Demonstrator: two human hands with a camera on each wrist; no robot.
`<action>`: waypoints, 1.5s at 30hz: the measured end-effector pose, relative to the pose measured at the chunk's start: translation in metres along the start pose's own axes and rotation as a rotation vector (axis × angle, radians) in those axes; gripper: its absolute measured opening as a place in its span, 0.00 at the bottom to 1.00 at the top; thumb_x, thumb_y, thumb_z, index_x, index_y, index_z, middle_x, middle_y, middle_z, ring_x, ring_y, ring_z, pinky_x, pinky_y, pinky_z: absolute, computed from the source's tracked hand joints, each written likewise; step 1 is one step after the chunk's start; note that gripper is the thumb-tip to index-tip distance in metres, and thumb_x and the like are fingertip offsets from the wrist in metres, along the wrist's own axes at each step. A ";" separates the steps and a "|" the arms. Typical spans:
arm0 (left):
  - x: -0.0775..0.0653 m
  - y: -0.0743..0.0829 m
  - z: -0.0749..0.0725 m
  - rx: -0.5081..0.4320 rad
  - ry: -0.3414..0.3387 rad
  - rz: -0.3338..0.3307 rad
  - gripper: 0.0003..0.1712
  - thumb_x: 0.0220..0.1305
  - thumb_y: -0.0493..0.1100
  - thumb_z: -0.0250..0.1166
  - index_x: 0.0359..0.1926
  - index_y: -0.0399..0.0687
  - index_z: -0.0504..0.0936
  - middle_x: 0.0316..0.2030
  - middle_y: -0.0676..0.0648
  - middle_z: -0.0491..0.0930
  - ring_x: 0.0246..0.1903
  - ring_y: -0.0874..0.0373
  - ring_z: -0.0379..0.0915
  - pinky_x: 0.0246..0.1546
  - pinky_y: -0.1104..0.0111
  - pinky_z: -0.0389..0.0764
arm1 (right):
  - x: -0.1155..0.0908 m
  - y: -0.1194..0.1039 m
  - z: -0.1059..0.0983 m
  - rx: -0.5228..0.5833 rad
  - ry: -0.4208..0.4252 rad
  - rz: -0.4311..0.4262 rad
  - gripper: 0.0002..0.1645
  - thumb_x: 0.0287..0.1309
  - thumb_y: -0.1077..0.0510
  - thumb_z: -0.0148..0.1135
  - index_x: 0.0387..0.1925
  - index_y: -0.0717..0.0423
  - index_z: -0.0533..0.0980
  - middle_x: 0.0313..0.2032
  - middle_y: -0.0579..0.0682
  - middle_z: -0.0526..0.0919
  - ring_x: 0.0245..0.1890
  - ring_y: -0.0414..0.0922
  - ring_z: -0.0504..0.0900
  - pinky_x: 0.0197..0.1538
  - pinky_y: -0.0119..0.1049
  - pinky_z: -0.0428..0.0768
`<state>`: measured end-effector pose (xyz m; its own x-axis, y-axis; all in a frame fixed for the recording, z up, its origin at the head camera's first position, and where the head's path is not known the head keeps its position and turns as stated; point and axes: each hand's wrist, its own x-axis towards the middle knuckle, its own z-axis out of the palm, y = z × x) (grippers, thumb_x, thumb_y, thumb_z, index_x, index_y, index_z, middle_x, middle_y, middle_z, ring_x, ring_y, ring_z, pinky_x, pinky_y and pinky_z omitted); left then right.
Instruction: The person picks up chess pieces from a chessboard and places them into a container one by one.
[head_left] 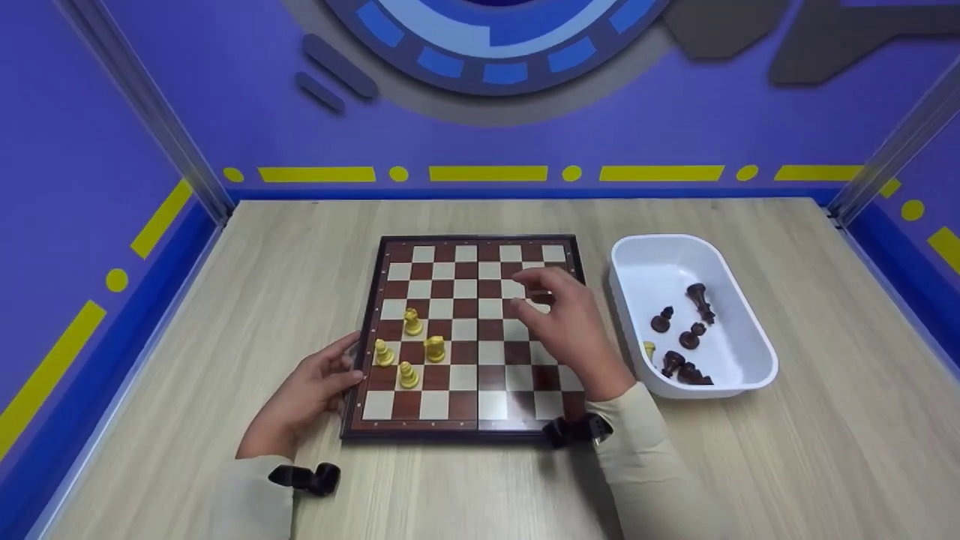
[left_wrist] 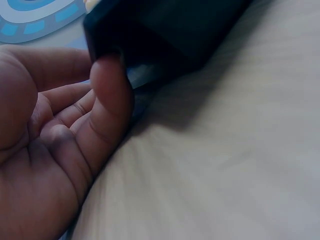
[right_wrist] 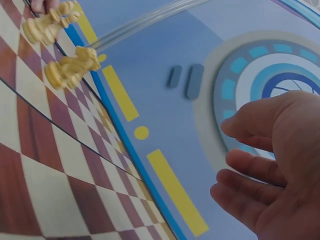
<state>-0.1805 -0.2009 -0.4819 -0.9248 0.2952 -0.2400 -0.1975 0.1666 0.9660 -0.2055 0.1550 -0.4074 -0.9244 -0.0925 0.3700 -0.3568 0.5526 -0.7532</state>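
Note:
A brown-and-cream chessboard (head_left: 491,375) with a dark rim lies on the table. My left hand (head_left: 311,386) holds its left rim, and in the left wrist view the fingers (left_wrist: 107,90) bend against the board's dark edge (left_wrist: 150,35). Several yellow chess pieces stand on the left half, among them a knight (head_left: 434,349) and a taller piece (head_left: 412,322). Over the right half hovers my right hand (head_left: 566,322), thumb and fingers apart with nothing between them. The right wrist view also shows that hand (right_wrist: 270,170) holding nothing, with yellow pieces (right_wrist: 70,67) beyond it.
To the board's right stands a white plastic tub (head_left: 739,300). Several dark chess pieces (head_left: 690,335) lie in it, plus a yellow piece (head_left: 649,349) by its left wall. Blue panels (head_left: 495,146) with yellow marks wall in the wooden table (head_left: 292,255).

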 end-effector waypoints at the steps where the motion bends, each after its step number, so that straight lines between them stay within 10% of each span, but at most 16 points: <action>1: 0.000 0.000 0.000 -0.001 -0.003 0.001 0.40 0.68 0.34 0.58 0.76 0.48 0.51 0.41 0.48 0.69 0.25 0.62 0.76 0.21 0.69 0.82 | -0.001 0.000 0.002 0.011 -0.007 -0.002 0.16 0.55 0.60 0.67 0.47 0.55 0.81 0.46 0.51 0.82 0.46 0.49 0.82 0.52 0.41 0.83; 45: -0.001 -0.005 -0.002 0.006 -0.011 0.020 0.41 0.67 0.37 0.60 0.76 0.47 0.51 0.41 0.50 0.69 0.22 0.65 0.73 0.19 0.71 0.79 | -0.017 -0.007 0.066 0.054 -0.270 -0.049 0.21 0.56 0.55 0.68 0.53 0.50 0.77 0.49 0.52 0.80 0.45 0.50 0.82 0.50 0.42 0.82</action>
<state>-0.1795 -0.2043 -0.4865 -0.9249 0.3085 -0.2221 -0.1775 0.1660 0.9700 -0.1964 0.0981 -0.4439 -0.9056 -0.3397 0.2540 -0.4022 0.4979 -0.7684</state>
